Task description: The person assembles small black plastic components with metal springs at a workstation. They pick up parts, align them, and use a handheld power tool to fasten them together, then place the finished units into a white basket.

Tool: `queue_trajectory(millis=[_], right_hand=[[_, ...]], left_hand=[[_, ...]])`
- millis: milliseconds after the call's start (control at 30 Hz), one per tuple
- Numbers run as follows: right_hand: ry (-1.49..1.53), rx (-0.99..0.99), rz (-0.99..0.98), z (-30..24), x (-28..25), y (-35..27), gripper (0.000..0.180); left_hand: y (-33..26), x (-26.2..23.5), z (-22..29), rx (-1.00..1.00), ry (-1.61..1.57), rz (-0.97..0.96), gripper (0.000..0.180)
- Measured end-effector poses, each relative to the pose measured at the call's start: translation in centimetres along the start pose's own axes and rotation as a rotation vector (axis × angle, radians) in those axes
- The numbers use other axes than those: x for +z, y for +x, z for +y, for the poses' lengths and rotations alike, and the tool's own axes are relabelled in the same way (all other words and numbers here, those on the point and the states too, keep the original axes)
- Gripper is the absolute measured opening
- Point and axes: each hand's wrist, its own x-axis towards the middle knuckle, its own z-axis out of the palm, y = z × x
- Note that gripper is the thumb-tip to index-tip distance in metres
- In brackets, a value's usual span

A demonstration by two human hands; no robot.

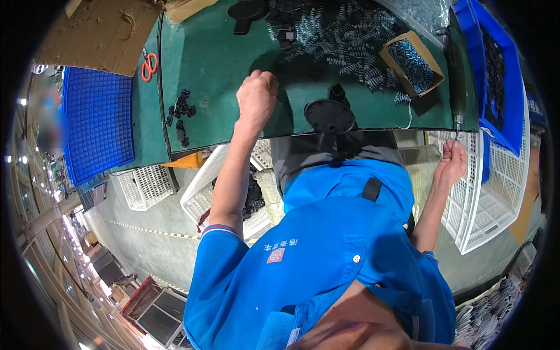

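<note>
The left hand [255,96] rests knuckles-up on the green counter [216,64], fingers curled at the near edge of a heap of metal springs [344,38]; whether it has pinched one I cannot tell. The step looks like picking a spring from the heap. Just right of this hand sits a black round part [329,115]. The right hand [452,163] hangs below the counter edge, open-palmed and empty, under the tip of a black power screwdriver [456,76]. The next move calls for separating one spring cleanly from the tangle.
</note>
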Motion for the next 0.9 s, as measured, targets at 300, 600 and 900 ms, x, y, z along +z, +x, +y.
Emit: queue_trajectory(millis=[300, 600, 900], right_hand=[[-0.851, -0.225, -0.014, -1.9, 1.2, 0.5, 0.031], [-0.57, -0.512, -0.556, -6.9, 16.9, -2.0, 0.022], [-0.676, -0.689, -1.498, 0.7, 32.5, -2.2, 0.019]], left_hand=[[0.6, -2.2, 4.2, 0.041, -0.373, 0.396, 0.017], [1.1, -0.7, 9.9, 0.326, -0.566, 0.294, 0.022], [-0.7, 2.5, 11.4, 0.363, -0.183, 0.264, 0.016]])
